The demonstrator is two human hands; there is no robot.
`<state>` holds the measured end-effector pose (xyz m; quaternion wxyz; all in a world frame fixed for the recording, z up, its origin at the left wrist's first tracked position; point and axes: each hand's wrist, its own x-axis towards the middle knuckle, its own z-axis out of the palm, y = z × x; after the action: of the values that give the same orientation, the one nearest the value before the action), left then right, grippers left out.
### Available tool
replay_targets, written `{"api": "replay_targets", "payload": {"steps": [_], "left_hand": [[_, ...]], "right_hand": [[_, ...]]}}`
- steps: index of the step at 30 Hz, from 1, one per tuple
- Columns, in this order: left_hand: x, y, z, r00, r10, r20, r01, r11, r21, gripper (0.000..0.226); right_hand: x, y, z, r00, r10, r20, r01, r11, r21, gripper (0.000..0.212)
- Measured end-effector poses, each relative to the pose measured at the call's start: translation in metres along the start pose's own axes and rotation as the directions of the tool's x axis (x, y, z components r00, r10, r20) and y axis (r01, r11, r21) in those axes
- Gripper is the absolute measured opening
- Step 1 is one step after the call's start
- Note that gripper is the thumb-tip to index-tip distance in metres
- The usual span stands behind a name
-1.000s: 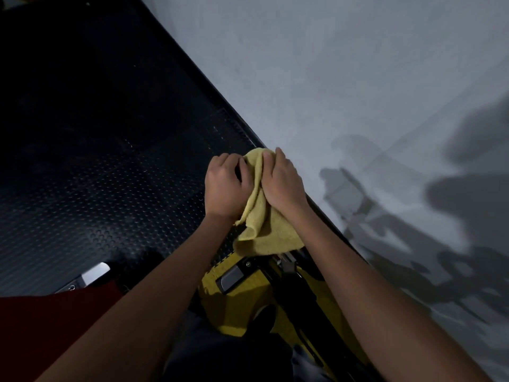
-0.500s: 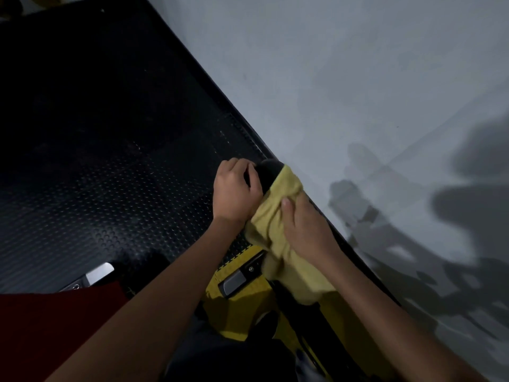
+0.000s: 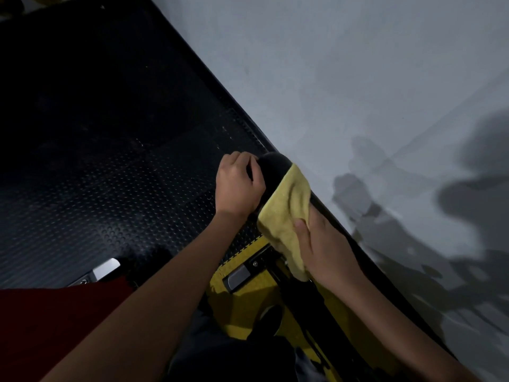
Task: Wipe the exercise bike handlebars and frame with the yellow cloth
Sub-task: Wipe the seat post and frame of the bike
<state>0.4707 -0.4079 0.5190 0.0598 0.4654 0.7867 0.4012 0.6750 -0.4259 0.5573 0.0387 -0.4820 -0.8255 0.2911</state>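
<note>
**Drawing the cloth down the handlebar grip**

I am watching the right hand (image 3: 322,249) wrapping the soft yellow microfibre cloth (image 3: 286,216) around the black padded handlebar (image 3: 272,165), thumb pinching the fabric against the bar. The left hand (image 3: 238,183) is curling around the same bar just above that grip, bracing it beside the bare rounded tip. Below the right wrist, the yellow and black bike frame (image 3: 248,293) is waiting, apparently not yet wiped.

To do this stroke well, I am judging that the cloth should stay fully wrapped with even squeeze, twisting slightly so the hidden underside is covered too, while the left hand steadies against wobble.

Compared with a second ago, the cloth has slid off the bar's end toward the frame, baring the black tip that it was covering.
</note>
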Motion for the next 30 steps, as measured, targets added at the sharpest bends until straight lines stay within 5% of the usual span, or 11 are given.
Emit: {"api": "replay_targets", "payload": {"steps": [8, 17, 22, 26, 30], "left_hand": [[0.001, 0.000, -0.001, 1.000, 0.026, 0.001, -0.026, 1.000, -0.004, 0.024], [-0.002, 0.000, 0.000, 1.000, 0.004, -0.012, -0.004, 1.000, -0.018, 0.025], [-0.001, 0.003, -0.001, 0.999, -0.005, -0.050, 0.003, 0.999, -0.051, 0.024], [0.001, 0.000, -0.002, 0.979, -0.164, -0.124, 0.145, 0.979, -0.145, 0.030], [-0.002, -0.002, 0.000, 0.976, -0.193, -0.096, 0.177, 0.972, -0.158, 0.032]], "right_hand": [[0.125, -0.037, 0.011, 0.973, 0.211, -0.098, -0.184, 0.956, 0.230, 0.055], [0.006, -0.012, -0.002, 0.995, -0.092, 0.044, 0.097, 0.989, -0.114, 0.063], [0.057, -0.024, 0.009, 0.991, -0.131, -0.023, 0.128, 0.988, -0.086, 0.052], [0.122, -0.037, 0.017, 0.988, -0.150, -0.041, 0.142, 0.976, -0.165, 0.043], [0.102, -0.032, 0.020, 0.967, -0.244, -0.072, 0.222, 0.948, -0.227, 0.049]]}}
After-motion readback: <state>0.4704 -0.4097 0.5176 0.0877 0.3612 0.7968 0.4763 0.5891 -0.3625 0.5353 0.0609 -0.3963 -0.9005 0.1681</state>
